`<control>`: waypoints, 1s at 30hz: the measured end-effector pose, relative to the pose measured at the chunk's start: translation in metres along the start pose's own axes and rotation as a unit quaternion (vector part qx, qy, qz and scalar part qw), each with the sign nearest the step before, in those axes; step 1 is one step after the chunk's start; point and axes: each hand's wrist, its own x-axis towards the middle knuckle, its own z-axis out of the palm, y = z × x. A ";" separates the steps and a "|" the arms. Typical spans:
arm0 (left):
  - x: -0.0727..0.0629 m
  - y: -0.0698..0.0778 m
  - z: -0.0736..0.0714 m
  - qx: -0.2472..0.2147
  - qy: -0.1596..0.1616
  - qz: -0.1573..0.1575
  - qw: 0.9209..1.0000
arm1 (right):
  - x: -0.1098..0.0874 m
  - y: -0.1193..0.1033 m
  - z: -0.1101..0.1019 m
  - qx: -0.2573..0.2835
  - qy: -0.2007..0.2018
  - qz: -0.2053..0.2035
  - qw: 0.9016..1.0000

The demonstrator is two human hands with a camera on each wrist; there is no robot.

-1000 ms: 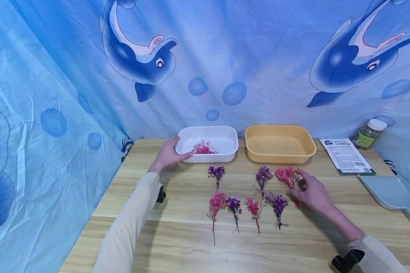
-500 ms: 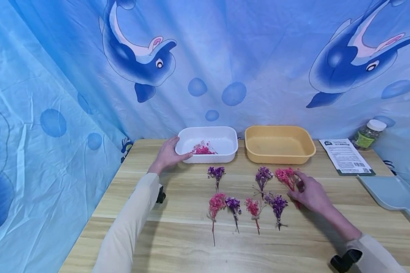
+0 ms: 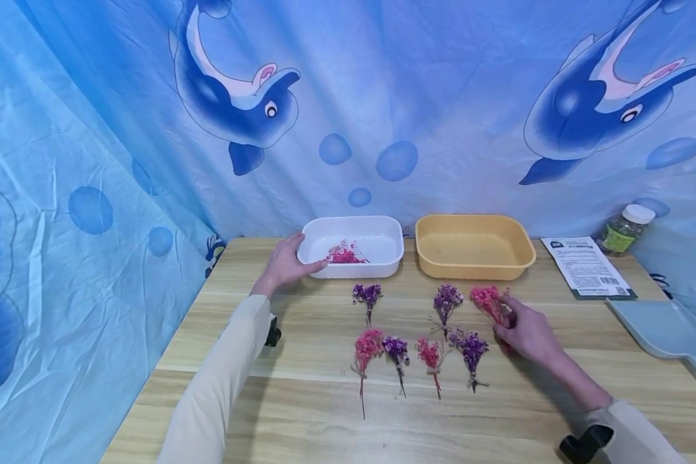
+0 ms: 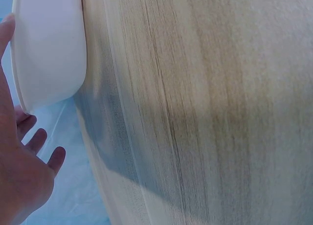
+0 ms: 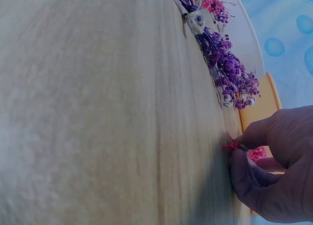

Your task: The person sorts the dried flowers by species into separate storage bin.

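Head view, right hand [image 3: 526,330] pinching pink flower bunch [image 3: 486,301], left hand [image 3: 283,263] spread against white basin [image 3: 377,269]

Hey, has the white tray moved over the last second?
No, in the head view the white tray keeps the same place, just left of the yellow tray.

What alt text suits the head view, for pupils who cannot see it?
A person's right hand pinches a pink flower bunch; the left hand touches a white tray holding pink flowers. Four purple bunches and two more pink bunches lie on the wooden table. A yellow tray stands beside the white one.
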 end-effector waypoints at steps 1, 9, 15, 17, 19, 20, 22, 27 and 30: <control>0.000 0.000 0.000 0.001 0.000 0.000 1.000 | -0.001 0.000 0.000 -0.003 0.002 0.002 1.000; -0.001 0.000 0.000 -0.004 -0.003 -0.001 1.000 | -0.002 0.002 -0.001 -0.029 0.031 -0.015 0.999; -0.001 0.000 -0.001 -0.007 -0.003 -0.002 1.000 | -0.007 0.003 -0.004 -0.016 0.039 -0.018 0.999; -0.001 0.001 -0.001 -0.006 -0.002 -0.002 1.000 | -0.008 0.004 -0.005 -0.012 0.042 -0.020 0.999; -0.001 0.000 -0.001 -0.005 -0.001 0.000 1.000 | -0.008 0.004 -0.006 -0.007 0.043 -0.021 0.999; -0.001 0.000 -0.001 -0.005 -0.001 0.001 1.000 | -0.009 0.004 -0.007 -0.005 0.044 -0.023 0.999; 0.000 -0.001 -0.001 -0.004 0.000 0.003 1.000 | -0.010 0.003 -0.008 -0.005 0.049 -0.028 0.998; 0.001 -0.003 0.001 -0.004 0.003 0.006 1.000 | -0.011 0.000 -0.010 -0.005 0.066 -0.051 0.997; 0.001 -0.003 0.001 -0.006 0.003 0.007 1.000 | -0.011 -0.003 -0.012 0.007 0.068 -0.066 0.995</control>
